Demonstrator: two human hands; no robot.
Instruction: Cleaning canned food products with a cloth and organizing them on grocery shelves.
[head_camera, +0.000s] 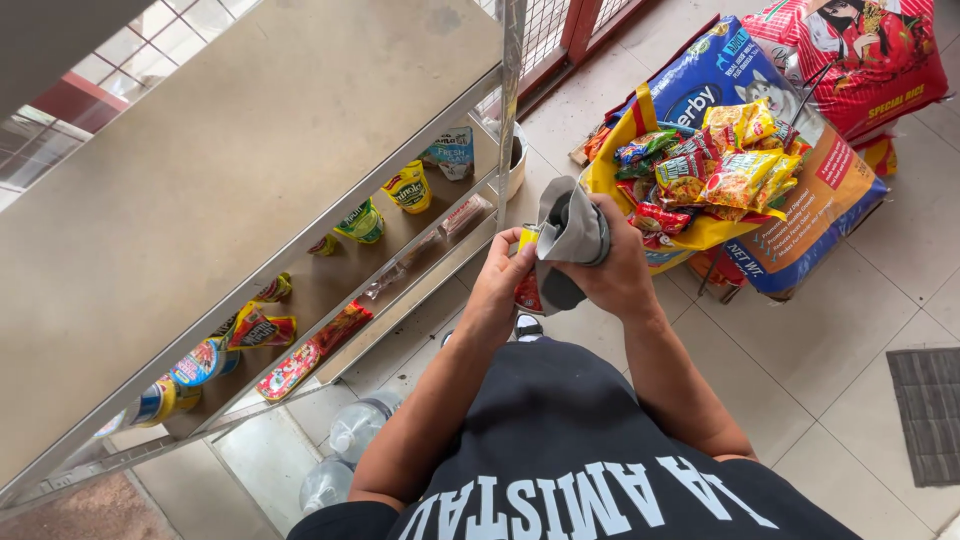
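Head view: the person's two hands meet in front of the chest. The right hand (615, 265) is curled tightly round one grey cloth (570, 232), fingers closed over its bunched top. The left hand (503, 275) is wrapped round one small red and yellow packet (527, 285), which touches the cloth's lower edge; its fingers are closed, thumb against the cloth.

Just beyond the right hand sits one yellow bag (610, 165) heaped with snack packets (735, 170), too jumbled to count exactly. Under it lies one large blue and orange sack (800, 235), and further off one red sack (880, 60).

To the left of the left hand stands one metal shelf rack (300, 120). Its lower shelf carries about ten cups and packets (408, 187) in a loose row. Below the left forearm, on the tiled floor (850, 330), stand two clear water bottles (355, 425). One dark mat (925, 410) lies well right of the right arm.
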